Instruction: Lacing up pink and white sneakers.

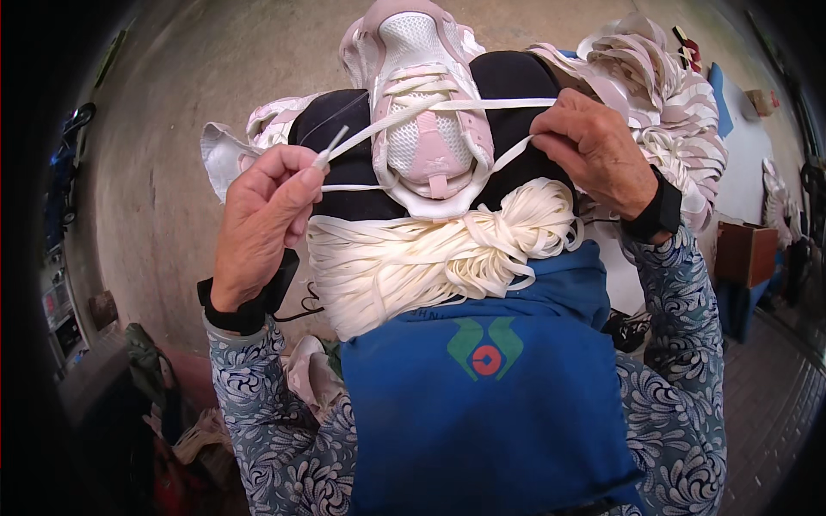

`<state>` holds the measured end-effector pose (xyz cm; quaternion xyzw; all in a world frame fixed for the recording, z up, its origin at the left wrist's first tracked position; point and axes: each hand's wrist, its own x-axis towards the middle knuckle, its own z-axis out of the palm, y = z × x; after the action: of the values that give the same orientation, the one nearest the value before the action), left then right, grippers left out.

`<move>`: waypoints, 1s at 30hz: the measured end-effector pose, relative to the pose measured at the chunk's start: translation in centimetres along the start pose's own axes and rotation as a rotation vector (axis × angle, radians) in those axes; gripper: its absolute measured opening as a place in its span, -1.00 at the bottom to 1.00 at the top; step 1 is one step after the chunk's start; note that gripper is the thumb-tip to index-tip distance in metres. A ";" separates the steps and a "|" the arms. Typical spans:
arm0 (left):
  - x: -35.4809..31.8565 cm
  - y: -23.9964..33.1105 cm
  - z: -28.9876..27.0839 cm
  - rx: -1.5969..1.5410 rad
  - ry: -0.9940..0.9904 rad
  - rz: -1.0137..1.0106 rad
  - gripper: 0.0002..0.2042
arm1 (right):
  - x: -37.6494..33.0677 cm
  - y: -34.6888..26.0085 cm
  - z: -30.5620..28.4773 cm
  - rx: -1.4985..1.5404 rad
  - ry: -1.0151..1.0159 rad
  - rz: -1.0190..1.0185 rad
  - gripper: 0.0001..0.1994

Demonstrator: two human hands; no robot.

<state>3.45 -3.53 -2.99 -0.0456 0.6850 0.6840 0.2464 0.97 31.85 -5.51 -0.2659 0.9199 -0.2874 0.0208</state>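
Note:
A white and pink mesh shoe upper [428,142] lies across my lap with its tongue end toward me. White flat shoelace [391,122] crosses over it, threaded through the farther eyelets. Between thumb and fingers, my left hand [280,189] pinches a lace near its tip, which sticks up past the fingers. My right hand [594,150] pinches lace on the other side; one strand runs taut across the upper, another down to its lower eyelet side. Just below the upper rests a thick bundle of cream laces [430,262], on my blue apron [482,413].
A large pile of pink and white shoe uppers [671,112] is stacked at the right. Another upper [228,155] lies at the left. A brown box [745,254] stands farther right, and dark clutter [69,172] lines the far left.

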 end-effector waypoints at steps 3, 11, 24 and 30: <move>1.8 0.0 2.0 0.163 -0.044 -0.022 -0.83 | -0.4 2.1 0.1 -0.022 0.018 0.041 -0.91; 3.7 -1.2 2.7 0.452 0.020 0.080 -0.79 | -1.0 -0.6 0.8 0.003 0.037 -0.053 -0.88; 4.7 -0.5 3.8 0.474 0.147 0.100 -0.81 | 2.1 0.4 2.4 0.140 0.096 -0.061 -0.90; 5.5 -0.7 3.4 0.440 0.137 0.109 -0.81 | 3.5 0.4 3.2 0.192 0.181 -0.089 -0.86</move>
<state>-0.10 1.23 -5.63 0.0001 0.8341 0.5261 0.1660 -1.63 28.67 -7.97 -0.2760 0.8737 -0.3974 -0.0499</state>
